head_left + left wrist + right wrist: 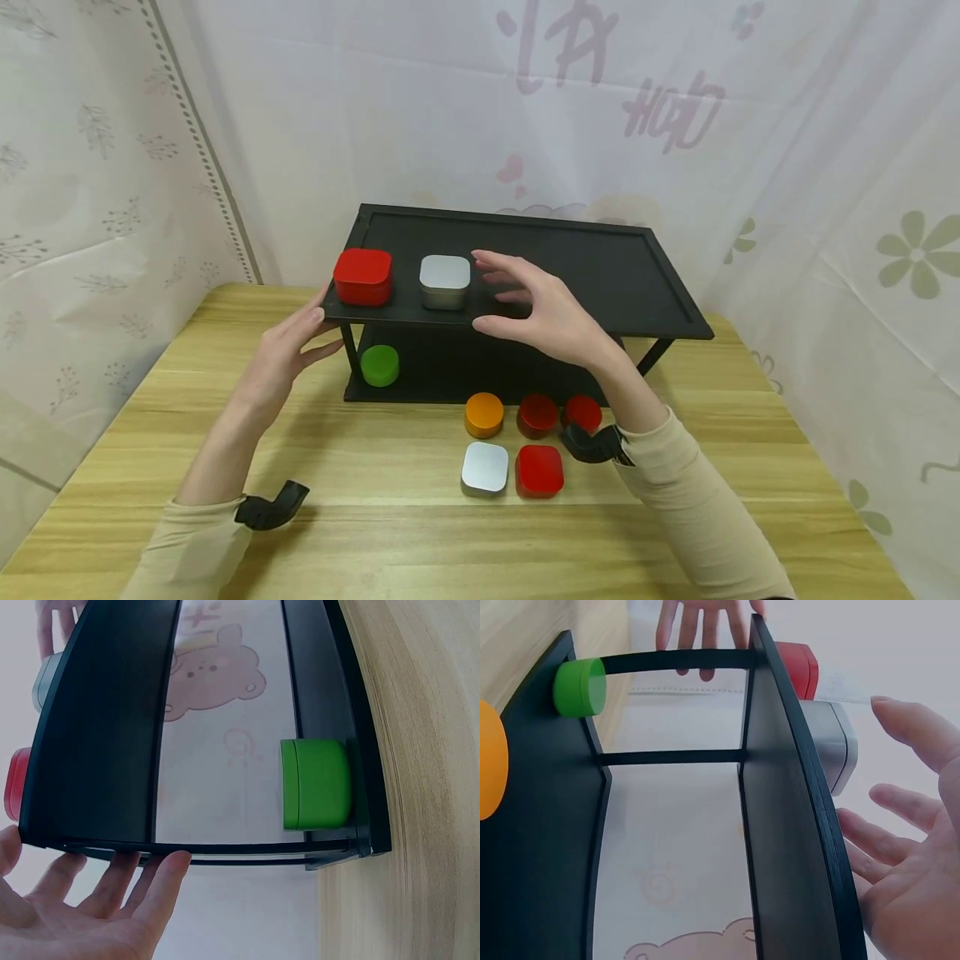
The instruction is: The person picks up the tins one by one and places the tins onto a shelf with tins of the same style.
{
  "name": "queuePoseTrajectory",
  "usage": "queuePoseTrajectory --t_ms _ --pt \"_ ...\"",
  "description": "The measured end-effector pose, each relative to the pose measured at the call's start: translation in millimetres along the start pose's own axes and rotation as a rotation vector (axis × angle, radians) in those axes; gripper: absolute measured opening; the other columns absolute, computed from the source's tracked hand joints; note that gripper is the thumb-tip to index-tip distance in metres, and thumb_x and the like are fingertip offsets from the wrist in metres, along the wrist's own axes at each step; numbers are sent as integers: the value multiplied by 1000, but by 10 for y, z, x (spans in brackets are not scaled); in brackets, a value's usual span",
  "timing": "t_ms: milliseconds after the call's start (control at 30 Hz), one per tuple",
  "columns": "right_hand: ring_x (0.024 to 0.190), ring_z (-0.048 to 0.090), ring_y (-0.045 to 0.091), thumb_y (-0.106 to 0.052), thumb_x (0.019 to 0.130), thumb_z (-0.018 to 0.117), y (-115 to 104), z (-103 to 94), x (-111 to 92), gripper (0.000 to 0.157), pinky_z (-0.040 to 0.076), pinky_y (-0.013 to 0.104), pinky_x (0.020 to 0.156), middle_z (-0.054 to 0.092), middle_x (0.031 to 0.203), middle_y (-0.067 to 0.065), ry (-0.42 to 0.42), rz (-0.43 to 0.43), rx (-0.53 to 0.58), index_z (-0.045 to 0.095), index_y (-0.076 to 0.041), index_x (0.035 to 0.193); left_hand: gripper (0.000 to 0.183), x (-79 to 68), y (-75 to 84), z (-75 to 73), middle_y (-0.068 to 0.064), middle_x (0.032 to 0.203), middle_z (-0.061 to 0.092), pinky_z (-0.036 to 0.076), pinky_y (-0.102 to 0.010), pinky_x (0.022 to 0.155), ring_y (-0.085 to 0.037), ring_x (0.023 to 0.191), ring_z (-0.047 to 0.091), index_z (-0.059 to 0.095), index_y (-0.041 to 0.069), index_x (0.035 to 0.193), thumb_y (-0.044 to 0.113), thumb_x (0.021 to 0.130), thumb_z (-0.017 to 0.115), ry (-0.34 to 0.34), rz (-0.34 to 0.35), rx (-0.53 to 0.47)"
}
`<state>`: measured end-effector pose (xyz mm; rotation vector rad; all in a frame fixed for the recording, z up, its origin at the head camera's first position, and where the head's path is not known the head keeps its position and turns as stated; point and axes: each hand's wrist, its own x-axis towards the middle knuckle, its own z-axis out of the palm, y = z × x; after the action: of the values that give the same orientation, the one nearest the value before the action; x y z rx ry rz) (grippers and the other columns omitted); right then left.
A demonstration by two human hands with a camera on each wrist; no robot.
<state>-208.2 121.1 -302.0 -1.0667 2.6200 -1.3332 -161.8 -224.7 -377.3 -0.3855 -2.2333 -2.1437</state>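
A two-level black shelf (555, 258) stands on the table. My left hand (281, 350) touches its left end, thumb at the top panel's front corner and fingers extended along the side. Just right of a square silver tin (445, 283), my right hand (551, 312) hovers over the top panel, fingers apart and holding nothing. The right wrist view shows a gap between these fingers and the silver tin (831, 742). Left of that tin, a square red tin (363, 277) sits near the panel's front left corner. A round green tin (380, 366) is on the lower level's left end.
On the wooden table (360, 517) before the shelf are a round orange tin (483, 415), two round red tins (537, 416), another square silver tin (484, 469) and another square red tin (539, 472). A patterned white curtain (375, 108) hangs behind.
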Motion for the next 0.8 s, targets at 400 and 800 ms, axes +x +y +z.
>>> queuePoseTrajectory --t_ms 400,800 --pt "142 51 21 -18 90 81 37 20 -216 77 46 41 121 50 156 5 32 -56 18 44 -14 157 53 6 -3 -8 -1 171 29 57 -15 98 -1 126 57 36 21 161 36 111 44 1 5 -11" --pt "145 47 20 -12 90 79 48 39 -444 73 42 35 124 49 158 7 96 -92 22 46 -16 155 52 18 -13 -8 1 171 28 57 -16 99 -2 126 58 37 20 160 35 111 45 -3 8 -28"
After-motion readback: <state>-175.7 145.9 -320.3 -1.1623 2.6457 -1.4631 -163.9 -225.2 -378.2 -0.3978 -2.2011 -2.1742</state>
